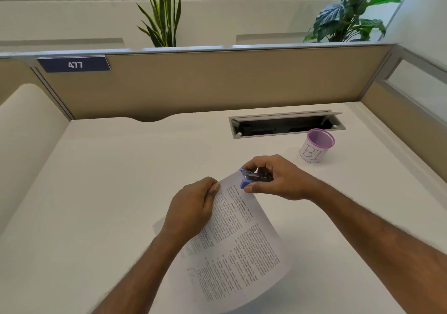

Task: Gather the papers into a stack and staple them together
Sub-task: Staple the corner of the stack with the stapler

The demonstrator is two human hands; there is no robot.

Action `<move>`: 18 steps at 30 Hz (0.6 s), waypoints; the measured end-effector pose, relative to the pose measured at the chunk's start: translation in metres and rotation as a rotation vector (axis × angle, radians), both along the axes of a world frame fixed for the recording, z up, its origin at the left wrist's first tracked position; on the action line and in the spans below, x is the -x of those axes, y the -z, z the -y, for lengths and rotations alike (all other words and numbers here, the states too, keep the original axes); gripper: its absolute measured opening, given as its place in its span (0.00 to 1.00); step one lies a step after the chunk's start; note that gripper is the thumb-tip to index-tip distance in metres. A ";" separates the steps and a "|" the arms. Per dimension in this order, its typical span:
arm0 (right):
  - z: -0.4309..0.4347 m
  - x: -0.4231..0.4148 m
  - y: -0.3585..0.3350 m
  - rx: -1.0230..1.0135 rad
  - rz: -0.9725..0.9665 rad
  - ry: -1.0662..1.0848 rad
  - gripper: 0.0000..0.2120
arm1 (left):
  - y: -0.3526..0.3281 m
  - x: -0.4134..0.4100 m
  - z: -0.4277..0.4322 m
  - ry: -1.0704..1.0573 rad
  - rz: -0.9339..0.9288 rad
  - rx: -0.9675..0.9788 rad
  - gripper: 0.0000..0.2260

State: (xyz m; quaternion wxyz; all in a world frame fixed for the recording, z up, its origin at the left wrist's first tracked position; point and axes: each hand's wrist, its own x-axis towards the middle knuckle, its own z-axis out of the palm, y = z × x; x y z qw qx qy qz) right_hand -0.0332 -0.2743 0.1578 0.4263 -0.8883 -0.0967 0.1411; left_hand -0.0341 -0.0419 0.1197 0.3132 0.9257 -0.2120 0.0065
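A stack of printed papers (239, 246) is lifted off the white desk (108, 193), tilted, with its top corner pointing away from me. My left hand (193, 207) pinches the stack's upper left edge. My right hand (278, 178) grips a small blue stapler (254, 177), whose jaws sit over the top corner of the papers. My fingers hide most of the stapler body.
A purple mesh pen cup (316, 145) with a white label stands at the back right. Behind it is an open cable hatch (285, 124) in the desk. Beige partition walls (217, 81) enclose the desk at the back and sides.
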 end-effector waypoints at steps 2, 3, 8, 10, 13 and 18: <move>-0.001 -0.002 -0.001 0.028 0.002 -0.025 0.18 | -0.002 0.002 0.001 0.009 -0.004 -0.016 0.10; -0.002 -0.003 -0.001 0.045 -0.001 -0.038 0.19 | -0.003 0.002 0.002 0.015 -0.005 -0.023 0.10; -0.007 -0.006 -0.008 0.126 -0.014 -0.107 0.17 | -0.008 0.003 0.002 0.041 -0.013 -0.051 0.10; -0.009 -0.007 -0.012 0.160 -0.025 -0.139 0.16 | -0.008 0.003 0.002 0.049 -0.007 -0.076 0.13; -0.010 -0.008 -0.018 0.207 -0.031 -0.174 0.14 | -0.008 0.000 0.001 0.075 0.027 -0.120 0.14; -0.011 -0.011 -0.024 0.231 -0.040 -0.202 0.13 | -0.007 0.001 0.001 0.088 0.028 -0.154 0.14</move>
